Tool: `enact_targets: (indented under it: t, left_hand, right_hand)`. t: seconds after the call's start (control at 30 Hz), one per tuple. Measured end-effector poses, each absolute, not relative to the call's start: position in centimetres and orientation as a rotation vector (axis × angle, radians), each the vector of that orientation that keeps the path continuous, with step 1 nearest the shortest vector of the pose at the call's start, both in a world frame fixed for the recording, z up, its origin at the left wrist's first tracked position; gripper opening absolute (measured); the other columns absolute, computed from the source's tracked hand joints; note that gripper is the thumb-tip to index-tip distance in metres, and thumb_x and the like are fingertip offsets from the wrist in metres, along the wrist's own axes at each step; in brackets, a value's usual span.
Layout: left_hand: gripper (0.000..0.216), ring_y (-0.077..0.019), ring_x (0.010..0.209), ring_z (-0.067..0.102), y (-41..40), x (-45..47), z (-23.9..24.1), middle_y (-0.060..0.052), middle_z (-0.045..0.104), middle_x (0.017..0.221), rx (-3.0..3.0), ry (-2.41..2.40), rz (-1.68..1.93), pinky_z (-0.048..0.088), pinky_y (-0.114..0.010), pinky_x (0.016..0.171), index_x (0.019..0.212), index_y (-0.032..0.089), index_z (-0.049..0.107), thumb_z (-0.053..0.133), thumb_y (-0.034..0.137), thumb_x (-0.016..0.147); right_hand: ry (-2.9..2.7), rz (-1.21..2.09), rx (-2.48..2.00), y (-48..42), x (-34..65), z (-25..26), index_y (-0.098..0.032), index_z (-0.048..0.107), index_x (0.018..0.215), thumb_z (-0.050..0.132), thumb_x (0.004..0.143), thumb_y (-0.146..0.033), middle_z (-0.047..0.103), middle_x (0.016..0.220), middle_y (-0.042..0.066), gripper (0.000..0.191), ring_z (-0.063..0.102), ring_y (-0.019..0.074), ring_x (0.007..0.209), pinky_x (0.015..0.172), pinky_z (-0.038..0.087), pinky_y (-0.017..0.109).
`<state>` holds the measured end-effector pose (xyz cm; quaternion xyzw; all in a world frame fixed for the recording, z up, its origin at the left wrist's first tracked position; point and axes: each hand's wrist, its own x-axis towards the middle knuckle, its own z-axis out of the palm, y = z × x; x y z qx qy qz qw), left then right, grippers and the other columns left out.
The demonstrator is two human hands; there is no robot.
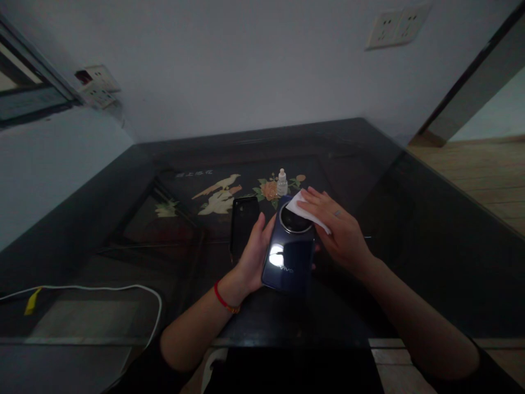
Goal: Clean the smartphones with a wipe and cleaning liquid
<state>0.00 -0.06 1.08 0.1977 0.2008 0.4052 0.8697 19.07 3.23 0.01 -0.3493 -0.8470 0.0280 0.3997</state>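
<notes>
My left hand [253, 257] grips a dark blue phone [288, 257] from its left side, back face up, above the dark glass table [410, 230]. The phone's round camera ring sits at its far end. My right hand [340, 230] presses a small white wipe [304, 210] against that camera ring with closed fingers. A red string is around my left wrist.
A second black phone [243, 221] lies flat on the table just left of my left hand. A small white dropper bottle [282, 183] stands behind the phones. A white cable [123, 290] loops at the near left. Wall sockets [397, 26] are above.
</notes>
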Motion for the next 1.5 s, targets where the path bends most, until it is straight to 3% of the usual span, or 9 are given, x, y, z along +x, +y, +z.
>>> enact_targets:
  t: [0.2, 0.4, 0.57, 0.73, 0.97, 1.1, 1.33, 1.5]
  left_hand:
    - [0.054, -0.026, 0.106, 0.064, -0.7, 0.4, 0.5, -0.01, 0.065, 0.119, 0.426, 0.428, 0.796, 0.047, -0.05, 0.093, 0.144, 0.031, 0.034, 0.026, 0.054, 0.096]
    - [0.065, -0.0278, 0.099, 0.066, -0.1, 0.4, 0.4, -0.014, 0.069, 0.107, 0.319, 0.511, 0.821, 0.05, -0.043, 0.089, 0.14, 0.018, 0.043, 0.031, 0.06, 0.092]
    - [0.058, -0.0253, 0.102, 0.065, -0.4, 0.4, 0.6, -0.01, 0.068, 0.113, 0.407, 0.459, 0.823, 0.048, -0.047, 0.092, 0.143, 0.028, 0.038, 0.024, 0.057, 0.095]
    - [0.071, -0.029, 0.106, 0.063, -0.4, 0.5, 0.4, -0.016, 0.067, 0.113, 0.376, 0.5, 0.792, 0.048, -0.045, 0.092, 0.141, 0.015, 0.042, 0.026, 0.063, 0.091]
    - [0.059, -0.0292, 0.102, 0.064, -0.3, -0.1, 0.9, -0.01, 0.06, 0.126, 0.465, 0.442, 0.814, 0.047, -0.056, 0.088, 0.144, 0.035, 0.034, 0.021, 0.062, 0.093]
    - [0.064, -0.03, 0.103, 0.064, 0.1, -0.3, 1.3, -0.012, 0.061, 0.125, 0.39, 0.433, 0.879, 0.046, -0.057, 0.089, 0.144, 0.031, 0.032, 0.017, 0.065, 0.092]
    - [0.058, -0.0269, 0.104, 0.063, 1.1, -0.4, 1.2, -0.011, 0.063, 0.122, 0.316, 0.542, 1.027, 0.047, -0.046, 0.093, 0.142, 0.023, 0.039, 0.021, 0.054, 0.096]
    - [0.056, -0.0261, 0.104, 0.063, 0.3, 0.1, 1.3, -0.01, 0.063, 0.122, 0.362, 0.505, 0.922, 0.047, -0.047, 0.092, 0.143, 0.027, 0.036, 0.02, 0.054, 0.096]
  right_hand:
    - [-2.27, -0.005, -0.773, 2.5, 18.6, 0.2, -0.021, 0.048, 0.135, 0.043, 0.089, -0.01, 0.052, 0.14, 0.012, 0.048, 0.043, 0.0229, 0.134, 0.111, 0.031, 0.057]
    - [-2.415, -0.156, -0.521, 2.2, 18.0, 0.3, -0.022, 0.049, 0.134, 0.048, 0.091, -0.015, 0.059, 0.133, 0.01, 0.044, 0.045, 0.0221, 0.133, 0.115, 0.023, 0.057]
    - [-2.288, -0.165, -0.758, 2.6, 18.2, 0.2, -0.021, 0.048, 0.135, 0.045, 0.09, -0.01, 0.053, 0.139, 0.013, 0.047, 0.042, 0.0239, 0.135, 0.111, 0.03, 0.058]
    - [-2.403, -0.195, -0.545, 2.2, 17.8, 0.0, -0.022, 0.049, 0.133, 0.05, 0.091, -0.017, 0.057, 0.135, 0.009, 0.042, 0.042, 0.023, 0.135, 0.115, 0.025, 0.057]
    - [-2.154, -0.014, -0.933, 3.1, 19.0, 0.0, -0.022, 0.05, 0.134, 0.042, 0.091, -0.011, 0.054, 0.139, 0.011, 0.044, 0.043, 0.0229, 0.134, 0.111, 0.034, 0.055]
    - [-2.109, 0.068, -0.908, 3.0, 19.0, 0.0, -0.02, 0.052, 0.131, 0.04, 0.092, -0.011, 0.055, 0.138, 0.011, 0.043, 0.045, 0.0207, 0.133, 0.11, 0.037, 0.05]
    - [-2.25, -0.066, -0.584, 2.2, 18.6, 0.0, -0.023, 0.054, 0.129, 0.045, 0.091, -0.02, 0.06, 0.133, 0.008, 0.04, 0.051, 0.021, 0.128, 0.111, 0.035, 0.053]
    - [-2.197, -0.069, -0.86, 2.9, 18.8, -0.1, -0.02, 0.05, 0.133, 0.043, 0.092, -0.013, 0.053, 0.139, 0.011, 0.043, 0.043, 0.0222, 0.134, 0.111, 0.034, 0.054]
